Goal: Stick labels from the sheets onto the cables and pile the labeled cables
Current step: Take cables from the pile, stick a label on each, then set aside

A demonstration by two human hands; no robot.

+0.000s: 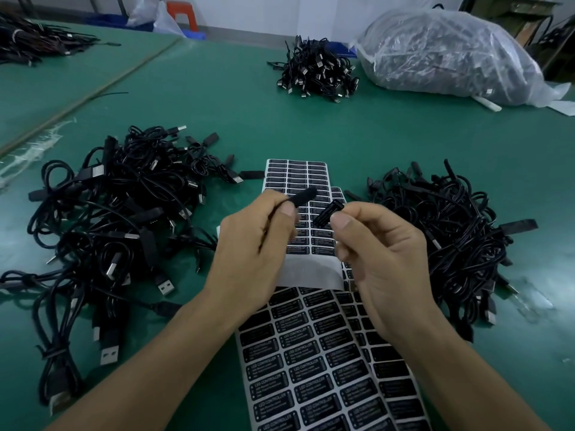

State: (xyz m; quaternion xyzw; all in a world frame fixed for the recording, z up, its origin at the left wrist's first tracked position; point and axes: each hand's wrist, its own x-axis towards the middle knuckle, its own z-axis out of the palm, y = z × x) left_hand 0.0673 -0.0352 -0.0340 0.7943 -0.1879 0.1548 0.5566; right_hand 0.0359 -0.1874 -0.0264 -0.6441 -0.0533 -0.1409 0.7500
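Note:
My left hand (pixel 253 244) pinches a flat black cable controller (pixel 303 195) that sticks out up and to the right past my thumb. My right hand (pixel 382 259) holds a curled black label (pixel 326 213) between thumb and fingers, a short way right of the controller. Both hands hover over the label sheets (pixel 311 353), white backing with rows of black "LED CONTROLLER" stickers. Another sheet (pixel 295 175) lies beyond the hands. A pile of black USB cables (pixel 118 219) lies to the left, and another cable pile (pixel 441 237) to the right.
The green table (pixel 311 126) holds a smaller cable heap (pixel 317 71) at the back centre and a clear plastic bag of cables (pixel 451 54) at the back right. More cables (pixel 28 40) lie far left. An orange stool (pixel 183 15) stands behind the table.

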